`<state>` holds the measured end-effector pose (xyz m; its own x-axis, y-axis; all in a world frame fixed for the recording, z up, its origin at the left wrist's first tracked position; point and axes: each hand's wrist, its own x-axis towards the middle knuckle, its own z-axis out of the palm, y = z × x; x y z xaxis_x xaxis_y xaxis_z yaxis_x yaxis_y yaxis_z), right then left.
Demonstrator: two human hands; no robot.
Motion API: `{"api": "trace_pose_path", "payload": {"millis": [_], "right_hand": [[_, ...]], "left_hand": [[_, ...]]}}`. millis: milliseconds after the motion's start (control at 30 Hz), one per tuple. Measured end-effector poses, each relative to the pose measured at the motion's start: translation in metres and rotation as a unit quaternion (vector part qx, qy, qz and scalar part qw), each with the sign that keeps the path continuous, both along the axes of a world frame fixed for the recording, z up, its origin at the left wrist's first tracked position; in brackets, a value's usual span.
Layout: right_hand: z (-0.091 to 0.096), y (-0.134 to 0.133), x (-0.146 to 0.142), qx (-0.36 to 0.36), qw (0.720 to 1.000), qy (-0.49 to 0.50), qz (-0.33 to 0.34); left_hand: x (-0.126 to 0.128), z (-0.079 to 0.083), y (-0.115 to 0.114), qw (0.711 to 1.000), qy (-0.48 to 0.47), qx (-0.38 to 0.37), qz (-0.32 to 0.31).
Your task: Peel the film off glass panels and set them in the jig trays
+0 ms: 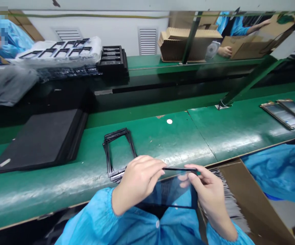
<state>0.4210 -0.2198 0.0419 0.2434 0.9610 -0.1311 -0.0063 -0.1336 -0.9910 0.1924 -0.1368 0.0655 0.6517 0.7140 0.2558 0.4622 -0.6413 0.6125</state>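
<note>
- Dark-tinted and thin, the black-rimmed see-through panel [171,194] is held nearly flat between both hands. It is just right of the stack of black rectangular plastic frames [118,149] and nearer the person, over a blue-sleeved lap.
- The left hand [139,182] has its fingers curled, with thumb and fingertips pinched shut on the panel's far edge near the left corner. This hand hides the near end of the frame stack.
- The right hand [208,194] grips the panel's right side. Its forefinger is stretched along the far edge and its thumb is pressed on the upper face.
- The frame stack lies on the green bench top [214,136], close to the front edge.
- Left of the frame stack lies a pile of flat black foam sheets [40,139].
- Behind the frame stack and to its right is a small white round spot [169,121].
- Far to the right of the frame stack, a row of glossy panels with brown edges [285,114] lies on the bench.
- To the right of the frame stack and below the bench edge is an open brown cardboard box [242,194].
- Well beyond the frame stack stand black trays [113,58] and flattened brown cartons [188,42]. A co-worker's hand [225,51] rests on a carton there.
</note>
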Motion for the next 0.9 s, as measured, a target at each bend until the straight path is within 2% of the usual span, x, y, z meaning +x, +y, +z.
{"api": "trace_pose_path", "payload": {"millis": [100, 200, 267, 333, 433, 533, 633, 767, 900], "right_hand": [[0.002, 0.008, -0.002, 0.002, 0.996, 0.017, 0.084], [-0.004, 0.015, -0.001, -0.020, 0.989, 0.091, 0.117], [-0.011, 0.019, 0.003, -0.031, 0.985, 0.146, 0.086], [-0.019, 0.021, 0.007, -0.032, 0.984, 0.169, 0.044], [-0.026, 0.022, 0.009, -0.023, 0.985, 0.173, 0.010], [-0.026, 0.023, 0.008, -0.001, 0.984, 0.177, 0.003], [-0.019, 0.024, 0.005, 0.013, 0.990, 0.142, 0.018], [-0.007, 0.025, 0.004, 0.029, 0.997, 0.065, 0.036], [-0.001, 0.024, 0.007, 0.048, 0.997, 0.032, 0.042]], "left_hand": [[0.005, 0.004, -0.004, 0.994, 0.002, -0.103, -0.017], [0.008, 0.001, -0.005, 0.967, -0.063, -0.246, 0.028], [0.006, -0.006, -0.006, 0.929, -0.137, -0.336, 0.079], [0.004, -0.012, -0.007, 0.878, -0.211, -0.413, 0.119], [0.002, -0.016, -0.014, 0.815, -0.270, -0.494, 0.140], [0.002, -0.017, -0.021, 0.789, -0.294, -0.520, 0.144], [0.002, -0.020, -0.025, 0.781, -0.309, -0.522, 0.147], [-0.001, -0.025, -0.025, 0.785, -0.304, -0.521, 0.143], [-0.004, -0.026, -0.024, 0.796, -0.285, -0.515, 0.139]]}}
